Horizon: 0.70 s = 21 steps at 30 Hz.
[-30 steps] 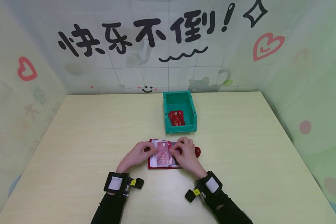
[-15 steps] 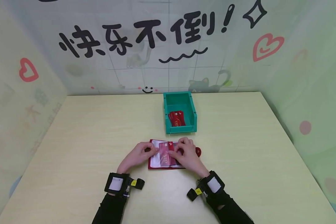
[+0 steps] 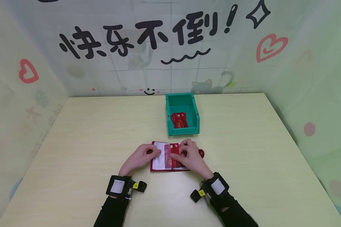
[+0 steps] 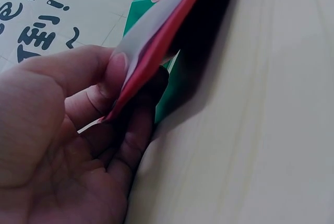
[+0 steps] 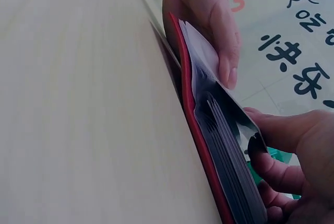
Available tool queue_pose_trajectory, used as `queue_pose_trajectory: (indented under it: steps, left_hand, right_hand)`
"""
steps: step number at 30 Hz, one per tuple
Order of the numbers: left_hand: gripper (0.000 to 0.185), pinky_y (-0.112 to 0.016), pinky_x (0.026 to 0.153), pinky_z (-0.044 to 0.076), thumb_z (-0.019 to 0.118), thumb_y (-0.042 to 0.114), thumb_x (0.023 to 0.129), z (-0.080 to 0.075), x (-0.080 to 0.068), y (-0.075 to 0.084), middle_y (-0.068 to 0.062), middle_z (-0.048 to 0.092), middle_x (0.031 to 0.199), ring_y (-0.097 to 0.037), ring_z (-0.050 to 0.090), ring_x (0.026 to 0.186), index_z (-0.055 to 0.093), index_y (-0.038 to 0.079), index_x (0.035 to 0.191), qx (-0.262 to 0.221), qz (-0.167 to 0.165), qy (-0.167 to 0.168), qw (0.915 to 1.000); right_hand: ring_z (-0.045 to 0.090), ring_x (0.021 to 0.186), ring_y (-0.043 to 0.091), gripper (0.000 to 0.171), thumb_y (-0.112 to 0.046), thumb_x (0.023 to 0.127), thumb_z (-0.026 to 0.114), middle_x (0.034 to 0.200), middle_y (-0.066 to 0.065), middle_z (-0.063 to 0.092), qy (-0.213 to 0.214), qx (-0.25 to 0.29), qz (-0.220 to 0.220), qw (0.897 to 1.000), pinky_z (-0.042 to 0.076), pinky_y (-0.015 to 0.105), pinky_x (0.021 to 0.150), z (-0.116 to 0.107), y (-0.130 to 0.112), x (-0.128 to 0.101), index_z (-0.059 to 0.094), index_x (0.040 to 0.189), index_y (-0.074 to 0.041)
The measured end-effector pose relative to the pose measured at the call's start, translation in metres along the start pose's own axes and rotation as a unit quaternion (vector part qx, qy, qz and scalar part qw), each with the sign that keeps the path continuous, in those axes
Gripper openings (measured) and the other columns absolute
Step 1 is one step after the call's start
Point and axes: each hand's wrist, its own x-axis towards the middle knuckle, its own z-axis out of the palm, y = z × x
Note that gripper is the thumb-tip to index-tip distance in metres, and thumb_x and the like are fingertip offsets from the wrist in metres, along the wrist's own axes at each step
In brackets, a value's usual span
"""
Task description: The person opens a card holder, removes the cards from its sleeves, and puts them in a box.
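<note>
**Card holder open at table centre, both hands on it**

The table [image 3: 82, 132] is a pale wood-grain laminate, matt, closed in on three sides by light printed panels [image 3: 301, 78] — black brush characters, red hearts and a small cat figure on the rear one. A red card holder [image 3: 170, 168] lies open on the near middle of the surface, just in front of a green bin [image 3: 197, 119] holding loose red cards [image 3: 179, 120].

The left hand [image 3: 140, 156] pinches the holder's left edge, thumb on the clear sleeves, fingers curled beneath the red cover. The right hand [image 3: 190, 156] has fingers bent onto the right-hand pages, fingertips gripping a red card [image 3: 171, 156] that stands half out of a sleeve. A snap tab [image 3: 200, 153] shows beside the right hand — flat on the table
</note>
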Motion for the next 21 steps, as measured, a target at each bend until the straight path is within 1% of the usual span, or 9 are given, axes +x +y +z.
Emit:
queue_pose_trajectory:
  steps: [4,8,13,17,21]
  left_hand:
    - [0.023,-0.023,0.070,0.038,0.061,0.020,0.101,-0.001,0.001,-0.001,-0.003,0.051,0.077,-0.017,0.051,0.083,0.063,0.005,0.083,-0.004,-0.006,-0.002,1.0000]
    - [0.023,-0.023,0.071,0.039,0.061,0.023,0.101,-0.002,0.002,-0.002,-0.004,0.054,0.080,-0.018,0.052,0.085,0.065,0.006,0.085,-0.004,-0.011,-0.002,0.9999]
    - [0.023,-0.024,0.071,0.040,0.061,0.024,0.101,-0.002,0.003,-0.001,-0.004,0.056,0.082,-0.017,0.052,0.086,0.065,0.006,0.086,-0.003,-0.014,-0.002,0.9999]
    - [0.023,-0.023,0.071,0.039,0.061,0.023,0.101,-0.002,0.005,-0.001,-0.003,0.054,0.079,-0.017,0.052,0.084,0.065,0.007,0.085,0.001,-0.014,-0.002,0.9999]
    - [0.022,-0.023,0.071,0.038,0.061,0.022,0.100,-0.002,0.006,-0.002,-0.002,0.050,0.076,-0.016,0.051,0.083,0.065,0.007,0.085,0.006,-0.013,-0.001,0.9999]
  right_hand:
    - [0.046,0.120,0.025,0.028,-0.024,0.087,0.079,0.113,0.008,0.054,-0.002,0.021,0.016,1.000,0.056,0.041,0.088,-0.003,0.000,0.000,0.059,0.072,-0.010]
    - [0.046,0.122,0.026,0.027,-0.020,0.088,0.078,0.115,0.009,0.054,-0.011,0.032,0.023,0.999,0.057,0.044,0.090,-0.007,0.001,0.003,0.060,0.073,-0.009]
    - [0.046,0.122,0.027,0.026,-0.020,0.089,0.076,0.116,0.010,0.054,-0.023,0.035,0.028,0.999,0.057,0.042,0.089,-0.010,0.003,0.006,0.060,0.075,-0.006]
    - [0.048,0.121,0.026,0.025,-0.020,0.090,0.075,0.117,0.009,0.055,-0.027,0.038,0.034,0.998,0.058,0.041,0.089,-0.014,0.004,0.007,0.060,0.076,-0.006]
    - [0.054,0.114,0.026,0.023,-0.019,0.092,0.073,0.114,0.011,0.060,-0.034,0.043,0.026,0.998,0.058,0.037,0.085,-0.022,0.006,0.009,0.060,0.078,-0.006]
